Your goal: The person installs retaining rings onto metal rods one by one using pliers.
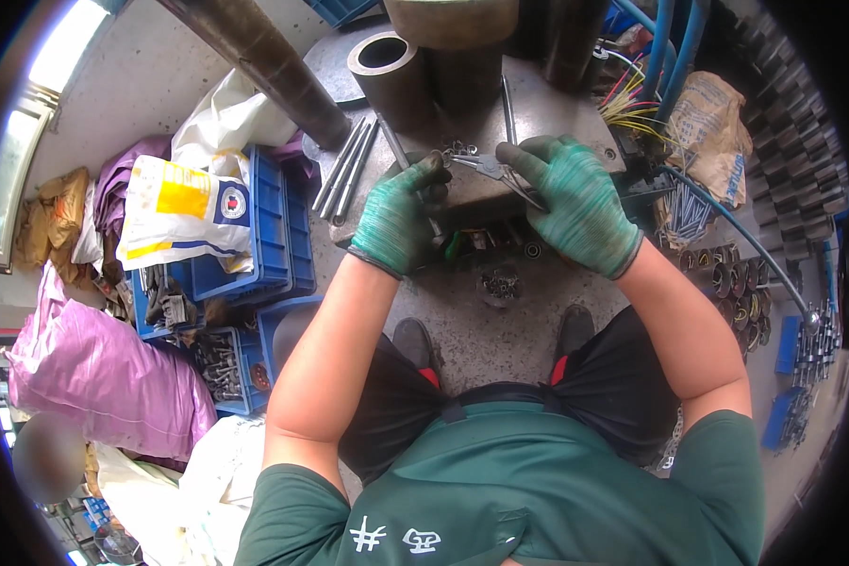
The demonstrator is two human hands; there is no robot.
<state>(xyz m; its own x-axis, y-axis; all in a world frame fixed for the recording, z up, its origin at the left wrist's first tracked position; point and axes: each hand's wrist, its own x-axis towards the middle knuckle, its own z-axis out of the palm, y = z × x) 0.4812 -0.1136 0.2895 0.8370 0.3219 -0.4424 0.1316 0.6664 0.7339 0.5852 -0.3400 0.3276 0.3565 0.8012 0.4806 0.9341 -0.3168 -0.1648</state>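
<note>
My left hand [391, 219], in a green glove with dark fingertips, is closed round a slim metal rod [393, 143] that slants across the front of the steel bench. My right hand [583, 203], gloved alike, grips a pair of pliers [486, 167] by the handles. The pliers' jaws point left and come close to my left thumb and fingertip. Whether the tips hold a small ring there is too fine to tell. Just beyond the jaws lie several small metal rings [460, 148]. Left of my left hand several more metal rods [349, 176] lie side by side.
A thick hollow steel cylinder [384, 68] stands on the steel bench [566, 118], before a large press column. Blue crates [275, 226] with sacks and metal parts stand at left. Blue hoses [693, 47], coloured wires and a brown paper sack [712, 132] are at right.
</note>
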